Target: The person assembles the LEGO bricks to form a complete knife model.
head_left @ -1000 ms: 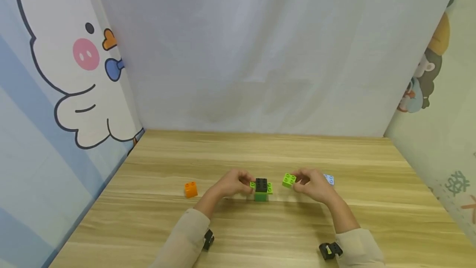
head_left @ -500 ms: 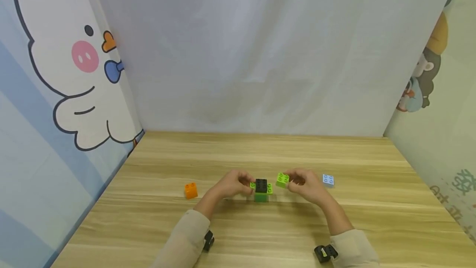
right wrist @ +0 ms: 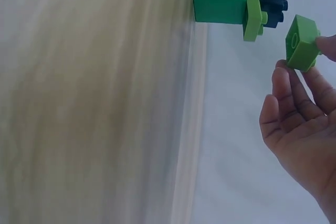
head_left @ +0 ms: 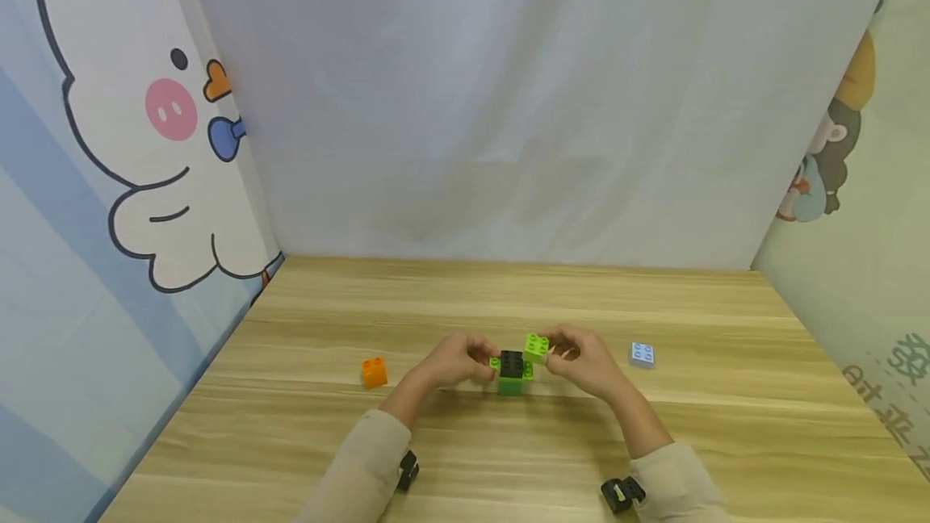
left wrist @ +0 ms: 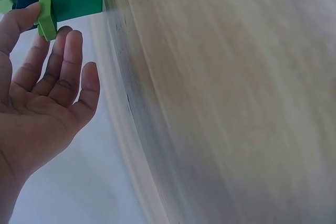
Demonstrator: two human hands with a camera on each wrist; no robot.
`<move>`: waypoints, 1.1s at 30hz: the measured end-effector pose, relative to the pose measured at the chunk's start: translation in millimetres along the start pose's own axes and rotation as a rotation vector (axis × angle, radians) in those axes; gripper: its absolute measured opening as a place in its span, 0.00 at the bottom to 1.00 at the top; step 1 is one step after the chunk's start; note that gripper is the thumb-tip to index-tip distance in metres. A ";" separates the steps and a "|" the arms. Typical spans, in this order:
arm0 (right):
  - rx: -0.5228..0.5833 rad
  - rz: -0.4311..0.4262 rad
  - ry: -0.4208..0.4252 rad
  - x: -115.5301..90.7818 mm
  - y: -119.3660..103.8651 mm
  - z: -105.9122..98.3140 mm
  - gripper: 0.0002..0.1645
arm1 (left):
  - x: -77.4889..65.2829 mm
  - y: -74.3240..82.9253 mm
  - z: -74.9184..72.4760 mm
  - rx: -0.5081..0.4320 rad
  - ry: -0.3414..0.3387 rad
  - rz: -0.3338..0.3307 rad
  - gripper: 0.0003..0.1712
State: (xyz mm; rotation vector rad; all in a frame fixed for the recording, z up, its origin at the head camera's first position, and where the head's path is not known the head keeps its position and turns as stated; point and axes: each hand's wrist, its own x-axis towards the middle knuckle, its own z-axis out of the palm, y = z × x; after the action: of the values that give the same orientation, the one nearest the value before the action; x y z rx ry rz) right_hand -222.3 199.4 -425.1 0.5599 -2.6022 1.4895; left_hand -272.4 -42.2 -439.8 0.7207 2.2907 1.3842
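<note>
In the middle of the table stands a small brick stack: a green brick [head_left: 511,387] at the bottom, a lime plate [right wrist: 253,9] across it, a black brick [head_left: 512,363] on top. The plate sticks out on both sides. My left hand [head_left: 456,359] pinches its left end between thumb and fingers. My right hand [head_left: 587,361] holds a lime 2x2 brick [head_left: 536,348] by its right side, studs up. That brick hangs over the plate's right end, beside the black brick. A gap shows between it and the plate in the right wrist view.
An orange brick [head_left: 374,373] lies to the left on the wooden table [head_left: 465,458]. To the right lies a light blue 2x2 brick [head_left: 642,354]. A grey curtain [head_left: 465,103] hangs behind the table's far edge, with printed walls at both sides.
My right hand has carried the lime brick leftward, from beside the stack to over the plate's right end, uncovering the light blue brick. My left hand has stayed at the stack.
</note>
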 end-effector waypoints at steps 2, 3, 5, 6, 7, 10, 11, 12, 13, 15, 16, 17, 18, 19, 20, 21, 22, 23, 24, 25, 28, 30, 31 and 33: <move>-0.001 0.003 0.000 0.8 -7.3 2.2 0.19 | 0.1 -0.1 0.4 0.001 0.000 -0.003 0.14; -0.001 0.001 -0.002 0.7 -12.9 2.5 0.19 | 0.3 -0.1 0.4 0.001 0.000 -0.003 0.14; 0.008 -0.003 -0.010 0.4 -23.5 3.3 0.19 | 0.5 0.1 0.5 -0.002 0.001 -0.005 0.14; 0.011 -0.005 -0.013 0.2 -28.6 3.5 0.19 | 0.6 0.4 0.5 0.000 0.003 -0.009 0.14; 0.014 -0.008 -0.016 -0.1 -33.5 3.8 0.18 | 0.7 0.6 0.6 -0.001 0.004 -0.011 0.15; 0.016 -0.010 -0.026 -0.4 -42.2 5.2 0.18 | 0.8 1.1 0.6 -0.006 0.007 -0.010 0.15; 0.017 -0.008 -0.028 0.0 -43.1 5.9 0.18 | 0.8 1.2 0.5 -0.008 0.007 -0.008 0.15; 0.018 -0.005 -0.032 0.2 -43.8 6.6 0.18 | 0.7 1.5 0.4 -0.009 0.007 -0.006 0.15; 0.022 -0.005 -0.034 0.5 -44.0 7.3 0.18 | 0.6 1.6 0.4 -0.010 0.006 -0.005 0.15; 0.029 -0.010 -0.039 1.3 -43.7 8.5 0.18 | 0.6 1.5 0.4 -0.009 0.004 0.000 0.15; 0.032 -0.014 -0.040 1.9 -43.4 9.0 0.18 | 0.4 1.8 0.3 -0.008 0.002 -0.001 0.15; 0.036 -0.018 -0.044 2.3 -43.1 9.6 0.18 | 0.4 1.8 0.2 -0.007 0.001 0.000 0.15; 0.038 -0.023 -0.049 2.7 -43.0 10.0 0.18 | 0.5 1.5 0.3 -0.006 0.000 -0.001 0.15; 0.040 -0.032 -0.055 3.1 -42.8 10.6 0.18 | 0.6 1.1 0.4 -0.006 -0.001 -0.002 0.15; 0.042 -0.037 -0.060 3.4 -42.6 11.1 0.18 | 0.8 0.8 0.3 -0.009 -0.002 -0.001 0.15; 0.043 -0.039 -0.066 3.7 -42.5 11.6 0.18 | 1.0 0.5 0.3 -0.013 -0.002 -0.003 0.15; 0.044 -0.040 -0.072 4.0 -42.3 12.0 0.17 | 1.1 0.4 0.2 -0.017 -0.004 -0.005 0.15; 0.044 -0.040 -0.078 4.3 -42.2 12.4 0.17 | 1.2 0.2 0.1 -0.022 -0.004 -0.004 0.16; 0.043 -0.041 -0.082 4.5 -42.2 12.8 0.18 | 1.4 0.0 0.0 -0.024 -0.004 -0.004 0.16; 0.041 -0.044 -0.084 4.9 -42.1 13.1 0.17 | 1.5 0.0 -0.2 -0.027 -0.004 -0.002 0.16; 0.032 -0.057 -0.087 5.6 -42.7 13.8 0.17 | 1.8 -0.2 -0.8 -0.028 -0.004 -0.003 0.16; 0.029 -0.072 -0.087 6.1 -42.8 14.2 0.17 | 2.3 -0.7 -0.9 -0.026 -0.005 -0.005 0.16; 0.025 -0.079 -0.086 6.2 -42.7 14.2 0.17 | 2.5 -0.8 -1.0 -0.027 -0.006 -0.005 0.16; 0.027 -0.087 -0.088 6.3 -42.2 14.1 0.16 | 2.6 -1.0 -1.0 -0.026 -0.009 -0.006 0.16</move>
State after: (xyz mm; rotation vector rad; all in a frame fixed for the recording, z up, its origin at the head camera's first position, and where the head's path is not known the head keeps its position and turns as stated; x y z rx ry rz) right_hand -211.7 166.5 -396.4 0.7478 -2.5877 1.5088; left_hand -275.3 -41.7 -440.4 0.7096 2.2617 1.4028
